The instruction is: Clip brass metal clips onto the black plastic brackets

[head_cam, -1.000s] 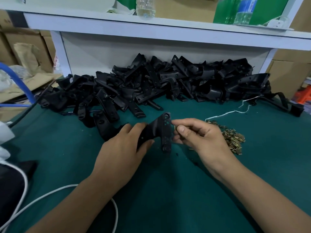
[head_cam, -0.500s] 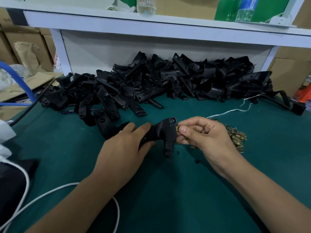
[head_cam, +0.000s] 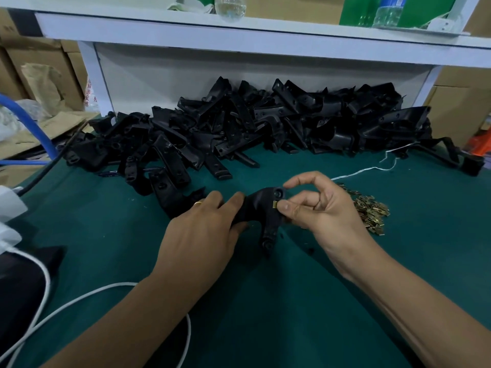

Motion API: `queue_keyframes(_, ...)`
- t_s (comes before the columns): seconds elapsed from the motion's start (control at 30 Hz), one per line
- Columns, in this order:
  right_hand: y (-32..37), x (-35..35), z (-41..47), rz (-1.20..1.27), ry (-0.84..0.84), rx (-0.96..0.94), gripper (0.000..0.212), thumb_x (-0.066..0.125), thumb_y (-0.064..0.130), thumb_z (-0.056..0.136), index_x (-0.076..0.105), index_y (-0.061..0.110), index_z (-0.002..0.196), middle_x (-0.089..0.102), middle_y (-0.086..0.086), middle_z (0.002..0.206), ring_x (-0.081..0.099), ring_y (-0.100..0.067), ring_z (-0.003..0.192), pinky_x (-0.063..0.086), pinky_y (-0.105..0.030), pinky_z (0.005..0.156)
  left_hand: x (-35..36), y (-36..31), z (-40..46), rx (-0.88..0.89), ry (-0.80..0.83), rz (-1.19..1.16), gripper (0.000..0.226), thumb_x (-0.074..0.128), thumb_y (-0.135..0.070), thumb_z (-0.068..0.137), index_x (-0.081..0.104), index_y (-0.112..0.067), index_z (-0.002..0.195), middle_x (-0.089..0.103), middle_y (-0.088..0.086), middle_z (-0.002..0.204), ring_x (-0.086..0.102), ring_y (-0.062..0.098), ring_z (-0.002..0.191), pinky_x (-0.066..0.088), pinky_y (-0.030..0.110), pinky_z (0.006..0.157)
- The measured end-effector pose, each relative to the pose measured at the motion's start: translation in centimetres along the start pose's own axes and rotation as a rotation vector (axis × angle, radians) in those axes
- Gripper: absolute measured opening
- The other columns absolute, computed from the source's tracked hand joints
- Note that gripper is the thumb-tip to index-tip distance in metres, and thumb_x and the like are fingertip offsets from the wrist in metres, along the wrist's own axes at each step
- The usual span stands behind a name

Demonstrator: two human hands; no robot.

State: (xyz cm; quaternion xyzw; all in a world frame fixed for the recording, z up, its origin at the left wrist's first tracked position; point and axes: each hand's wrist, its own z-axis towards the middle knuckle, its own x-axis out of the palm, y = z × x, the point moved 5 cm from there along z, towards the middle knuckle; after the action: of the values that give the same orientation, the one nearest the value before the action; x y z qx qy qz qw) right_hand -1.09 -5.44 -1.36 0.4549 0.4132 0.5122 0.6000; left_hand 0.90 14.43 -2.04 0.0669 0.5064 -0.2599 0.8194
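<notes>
Standing right by the teal green mat-covered surface watching this. Left hand has its grip wrapped round one end of a curved black plastic bracket, holding it just above the surface. Right hand is pinching a small brass metal clip btw thumb and fingers, pressed right against the bracket's edge near the round boss at the top. So both grips are grasping smth, neither is slack.

Looks to me like the clip is mid-push, prob not fully seated yet, tho it's tiny and partly hidden by the thumb so can't say for sure.

What could go wrong imo:
- clip goes on crooked if the thumb pushes off-axis, then it jams or springs off
- bracket twists in the left hand since it's only held at one end, w/ the other leg hanging free
- clip pops out of the pinch and gets lost on the surface

Rest of the stock: big heap of loose black plastic brackets at the back against the white shelf frame, and a little pile of brass clips just beside the right hand. White cord runs under the left forearm, could snag.
</notes>
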Motion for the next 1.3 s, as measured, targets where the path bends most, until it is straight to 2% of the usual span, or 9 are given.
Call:
queue_keyframes(0.13, 0.6, 0.3, -0.4, -0.304, -0.008, -0.139, 0.022, 0.078, 0.028, 0.094, 0.064, 0.031, 0.111, 0.074, -0.003, 0.073, 0.050, -0.005, 0.051, 0.040, -0.019, 0.055, 0.3, -0.5, -0.1, -0.037, -0.012, -0.041, 0.048, 0.053, -0.045, 0.097, 0.051, -0.026, 0.140, 0.051, -0.003, 0.100, 0.057, 0.020, 0.087, 0.043, 0.030, 0.059)
queue_keyframes(0.23, 1.6, -0.2, -0.3, -0.591, -0.061, -0.333, 0.022, 0.064, 0.047, 0.101, 0.059, 0.038, 0.120, 0.076, 0.018, 0.088, 0.064, -0.006, 0.065, 0.044, -0.014, 0.063, 0.3, -0.2, 0.2, -0.122, -0.062, -0.131, 0.040, 0.052, -0.043, 0.099, 0.050, -0.026, 0.135, 0.048, -0.004, 0.103, 0.054, 0.020, 0.089, 0.044, 0.032, 0.065)
queue_keyframes(0.3, 1.7, -2.4, 0.6, -0.796, -0.195, -0.376, 0.015, 0.056, 0.044, 0.106, 0.061, 0.033, 0.115, 0.075, 0.014, 0.093, 0.068, -0.010, 0.080, 0.050, -0.028, 0.076, 0.3, 0.9, 0.3, -0.208, -0.074, -0.182, 0.039, 0.049, -0.047, 0.101, 0.048, -0.028, 0.135, 0.047, -0.007, 0.103, 0.053, 0.018, 0.086, 0.047, 0.034, 0.065)
queue_keyframes(0.43, -0.7, -8.7, 2.4, -1.220, -0.379, -0.090, 0.016, 0.062, 0.021, 0.102, 0.074, 0.016, 0.110, 0.069, -0.009, 0.103, 0.057, -0.033, 0.104, 0.045, -0.037, 0.082, 0.5, 1.9, 0.1, -0.259, -0.046, -0.236, 0.041, 0.046, -0.053, 0.101, 0.047, -0.031, 0.135, 0.048, -0.010, 0.105, 0.055, 0.018, 0.086, 0.053, 0.040, 0.071)
queue_keyframes(0.63, -1.9, -9.0, 3.1, -1.352, -0.269, 0.044, 0.025, 0.068, 0.034, 0.099, 0.074, 0.029, 0.123, 0.062, -0.011, 0.116, 0.049, -0.035, 0.113, 0.043, -0.042, 0.096, 0.6, 1.7, 0.1, -0.249, -0.029, -0.230, 0.041, 0.047, -0.053, 0.100, 0.048, -0.031, 0.135, 0.048, -0.011, 0.105, 0.053, 0.015, 0.086, 0.047, 0.035, 0.067)
queue_keyframes(0.77, -2.0, -8.7, 3.4, -1.350, -0.273, 0.021, 0.012, 0.072, 0.026, 0.096, 0.076, 0.018, 0.105, 0.063, -0.005, 0.107, 0.050, -0.032, 0.107, 0.041, -0.040, 0.090, 0.8, 1.9, 0.0, -0.253, -0.016, -0.230, 0.043, 0.047, -0.055, 0.100, 0.047, -0.032, 0.137, 0.049, -0.012, 0.107, 0.053, 0.013, 0.088, 0.044, 0.032, 0.066)
queue_keyframes(0.97, -2.7, -8.2, 3.4, -1.279, -0.232, 0.078, 0.015, 0.069, 0.023, 0.098, 0.056, 0.028, 0.093, 0.056, 0.003, 0.103, 0.035, -0.021, 0.100, 0.021, -0.035, 0.083, 0.8, 2.0, 0.1, -0.255, -0.019, -0.265, 0.044, 0.048, -0.059, 0.098, 0.048, -0.035, 0.136, 0.051, -0.014, 0.108, 0.057, 0.013, 0.092, 0.053, 0.035, 0.072)
queue_keyframes(1.17, -1.1, -7.6, 2.9, -0.892, -0.277, -0.140, 0.016, 0.074, 0.008, 0.094, 0.062, 0.019, 0.093, 0.067, 0.006, 0.086, 0.065, -0.015, 0.084, 0.052, -0.030, 0.076, 0.1, 2.1, -0.1, -0.227, -0.093, -0.328, 0.051, 0.037, -0.075, 0.097, 0.032, -0.062, 0.146, 0.050, -0.016, 0.091, 0.053, 0.004, 0.075, 0.049, 0.028, 0.062)
queue_keyframes(1.3, -1.5, -5.4, 2.3, -0.432, -0.201, -0.056, 0.019, 0.074, 0.000, 0.093, 0.065, 0.016, 0.088, 0.066, -0.004, 0.084, 0.075, -0.025, 0.069, 0.057, -0.025, 0.060, 0.3, 2.0, -0.1, -0.232, -0.067, -0.300, 0.051, 0.030, -0.076, 0.097, 0.026, -0.067, 0.147, 0.049, -0.013, 0.089, 0.053, 0.006, 0.074, 0.051, 0.033, 0.065)
